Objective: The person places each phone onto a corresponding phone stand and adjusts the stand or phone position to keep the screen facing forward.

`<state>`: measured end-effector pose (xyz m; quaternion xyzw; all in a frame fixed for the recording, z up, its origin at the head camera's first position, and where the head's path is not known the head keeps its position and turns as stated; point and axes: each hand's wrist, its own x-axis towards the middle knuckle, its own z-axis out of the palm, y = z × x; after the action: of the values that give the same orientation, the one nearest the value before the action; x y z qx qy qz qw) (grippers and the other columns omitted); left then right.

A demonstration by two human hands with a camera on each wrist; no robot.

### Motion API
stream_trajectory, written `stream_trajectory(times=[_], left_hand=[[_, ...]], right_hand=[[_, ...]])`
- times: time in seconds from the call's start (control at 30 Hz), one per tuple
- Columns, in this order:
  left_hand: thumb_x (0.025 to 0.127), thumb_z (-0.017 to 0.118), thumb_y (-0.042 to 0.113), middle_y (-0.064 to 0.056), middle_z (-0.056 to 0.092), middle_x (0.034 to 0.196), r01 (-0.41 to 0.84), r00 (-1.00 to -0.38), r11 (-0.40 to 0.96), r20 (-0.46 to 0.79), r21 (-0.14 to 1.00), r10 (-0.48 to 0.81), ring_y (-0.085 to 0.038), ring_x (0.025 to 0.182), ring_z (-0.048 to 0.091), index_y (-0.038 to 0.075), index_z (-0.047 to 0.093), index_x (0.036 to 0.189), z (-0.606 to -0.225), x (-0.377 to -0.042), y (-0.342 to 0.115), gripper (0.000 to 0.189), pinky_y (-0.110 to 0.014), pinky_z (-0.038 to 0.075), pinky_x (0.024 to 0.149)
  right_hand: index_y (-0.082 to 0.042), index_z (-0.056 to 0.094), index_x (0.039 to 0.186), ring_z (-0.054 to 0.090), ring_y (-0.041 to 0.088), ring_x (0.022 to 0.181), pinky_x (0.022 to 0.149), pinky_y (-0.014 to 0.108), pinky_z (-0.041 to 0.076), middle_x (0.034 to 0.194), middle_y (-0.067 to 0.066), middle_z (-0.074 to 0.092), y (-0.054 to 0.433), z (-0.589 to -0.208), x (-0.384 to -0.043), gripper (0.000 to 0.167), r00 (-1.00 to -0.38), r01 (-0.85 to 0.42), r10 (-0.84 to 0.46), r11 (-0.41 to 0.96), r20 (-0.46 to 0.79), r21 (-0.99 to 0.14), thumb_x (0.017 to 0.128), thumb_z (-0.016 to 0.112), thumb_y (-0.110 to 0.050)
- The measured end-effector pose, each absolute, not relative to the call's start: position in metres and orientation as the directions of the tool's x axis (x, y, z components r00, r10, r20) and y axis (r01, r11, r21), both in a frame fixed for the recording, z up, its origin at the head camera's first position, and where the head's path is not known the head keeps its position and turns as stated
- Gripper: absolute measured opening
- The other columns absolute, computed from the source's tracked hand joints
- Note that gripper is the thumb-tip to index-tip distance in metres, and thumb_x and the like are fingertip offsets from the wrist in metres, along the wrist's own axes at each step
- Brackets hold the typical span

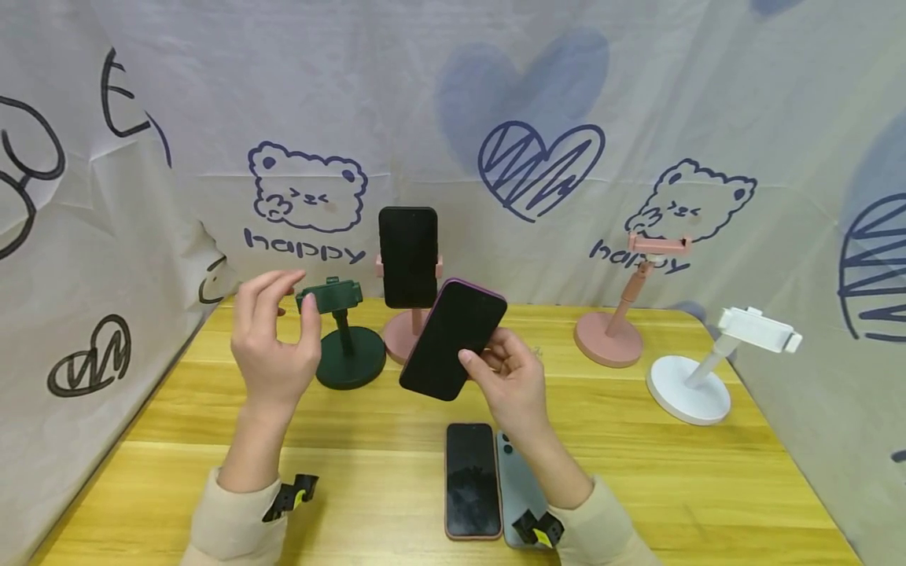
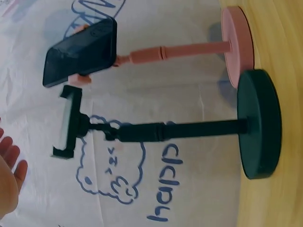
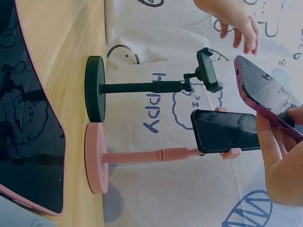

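Observation:
In the head view my right hand point(image 1: 515, 385) pinches a dark smartphone point(image 1: 453, 339) with a purple edge by its right side, thumb over the screen. The phone leans to the right above the table. My left hand point(image 1: 276, 338) holds nothing; its fingers and thumb are apart and bent loosely beside the clamp of a green phone stand point(image 1: 347, 346). Behind the held phone, a pink stand point(image 2: 189, 50) carries a black phone point(image 1: 408, 257) upright in its clamp. The green stand's clamp point(image 2: 69, 122) has no phone in it.
Two phones lie near the table's front: a dark one screen up point(image 1: 473, 481) and a light blue-grey one point(image 1: 520, 487), partly under my right forearm. On the right stand another pink stand point(image 1: 610, 338) and a white stand point(image 1: 690, 389). A printed cloth point(image 1: 425, 102) hangs behind.

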<state>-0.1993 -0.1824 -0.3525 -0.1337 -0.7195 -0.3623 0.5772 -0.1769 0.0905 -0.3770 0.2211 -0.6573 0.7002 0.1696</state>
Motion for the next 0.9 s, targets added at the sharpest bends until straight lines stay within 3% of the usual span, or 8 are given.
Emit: stream_trajectory(times=[0.23,0.47,0.9], left_hand=[[0.099,0.063,0.009,-0.022,0.065,0.118,0.491,-0.424,0.735,0.865,0.468,-0.268,-0.037,0.096,0.063,-0.002,0.071,0.122,-0.361,-0.204,-0.194,0.027,-0.030,0.042,0.071],[0.099,0.065,0.005,-0.019,0.066,0.115,0.438,-0.509,0.742,0.820,0.508,-0.261,-0.032,0.089,0.062,0.000,0.073,0.118,-0.371,-0.211,-0.198,0.021,-0.020,0.035,0.064],[0.100,0.063,0.002,-0.021,0.065,0.112,0.468,-0.554,0.681,0.788,0.563,-0.271,-0.025,0.080,0.061,-0.003,0.073,0.113,-0.380,-0.217,-0.204,0.017,-0.008,0.037,0.063]], right_hand=[[0.014,0.062,0.119,0.073,0.013,0.087,0.075,0.027,0.064,0.109,0.029,0.071,0.090,-0.379,-0.177,0.028,-0.853,-0.515,-0.051,-0.077,0.519,-0.854,0.093,0.070,0.010],[0.014,0.063,0.119,0.072,0.013,0.085,0.074,0.026,0.064,0.108,0.029,0.071,0.090,-0.380,-0.178,0.028,-0.857,-0.510,-0.045,-0.071,0.513,-0.857,0.092,0.070,0.010],[0.011,0.064,0.120,0.072,0.015,0.088,0.079,0.028,0.064,0.110,0.026,0.071,0.085,-0.377,-0.181,0.029,-0.848,-0.524,-0.050,-0.071,0.528,-0.849,0.093,0.071,0.008]])
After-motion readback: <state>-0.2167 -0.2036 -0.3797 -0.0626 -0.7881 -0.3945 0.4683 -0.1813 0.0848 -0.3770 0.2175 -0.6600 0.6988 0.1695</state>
